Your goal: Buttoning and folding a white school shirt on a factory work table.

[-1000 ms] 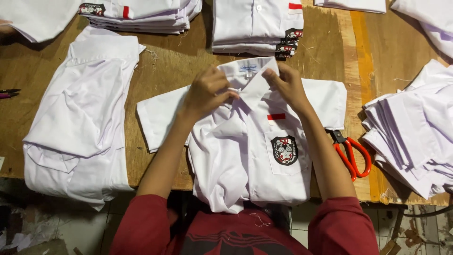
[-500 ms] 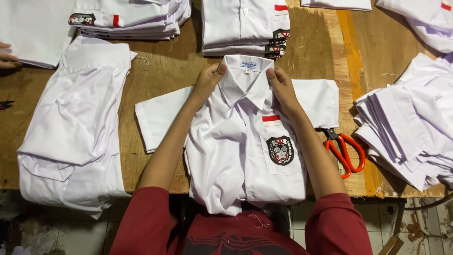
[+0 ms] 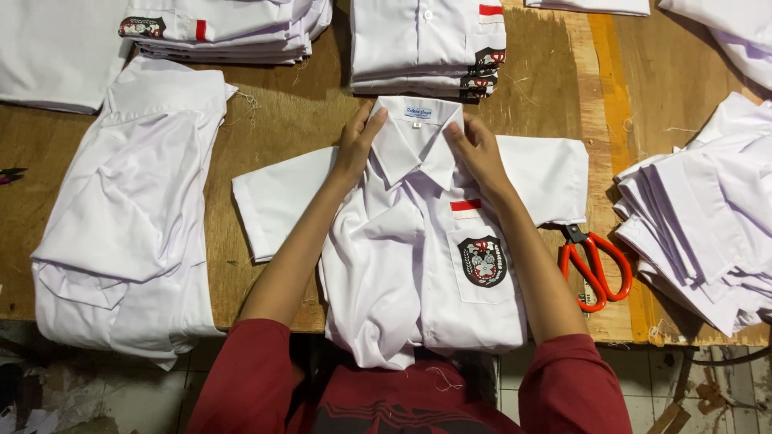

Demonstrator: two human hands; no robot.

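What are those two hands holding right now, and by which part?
Both press on the white shirt at its collar: the left hand on the collar's left side, the right hand on its right. Neither lifts it off the wooden table.

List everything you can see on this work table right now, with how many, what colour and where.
shirt being handled: one, white with a dark chest badge and red stripe, centre, front up, sleeves spread
loose shirts: a pile, white, left
folded shirt stack: one stack, white, top centre
second folded stack: one, white, top left
fabric pieces: a fanned pile, white, right
scissors: one pair, red handles, right of the centre shirt
table: one, brown wood
sleeves: two, dark red, bottom
left hand: on the collar's left side
right hand: on the collar's right side
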